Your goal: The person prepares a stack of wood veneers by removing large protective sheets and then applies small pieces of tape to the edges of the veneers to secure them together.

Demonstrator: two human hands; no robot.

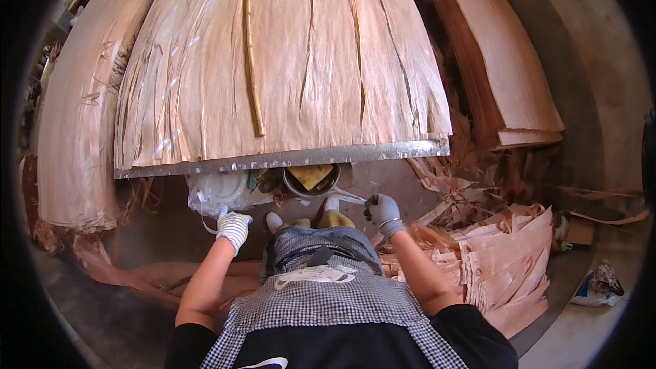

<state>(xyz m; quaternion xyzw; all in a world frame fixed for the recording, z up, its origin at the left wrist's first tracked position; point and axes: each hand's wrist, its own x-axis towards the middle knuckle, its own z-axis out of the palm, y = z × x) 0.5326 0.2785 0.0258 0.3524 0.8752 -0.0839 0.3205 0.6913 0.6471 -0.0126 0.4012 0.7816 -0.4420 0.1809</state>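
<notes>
My left hand (234,227), in a white striped glove, is closed in front of the bench's near edge. A small blue piece and a thin pale loop show at its fingers; I cannot make out what it holds. My right hand (384,212), in a grey glove, has its fingers curled at the end of a thin pale strip (350,196), which runs left towards a dark round bucket (290,183). Beyond both hands lies a wide stack of wood veneer sheets (212,75) on a metal-edged bench (287,159). A thin stick (253,72) lies lengthwise on the top sheet.
More veneer stacks stand at the left (78,130) and right (506,55). Torn veneer scraps (509,260) are heaped by my right arm. A clear plastic bag (217,190) and a yellow block (311,175) sit below the bench edge. A crumpled bag (598,287) lies far right.
</notes>
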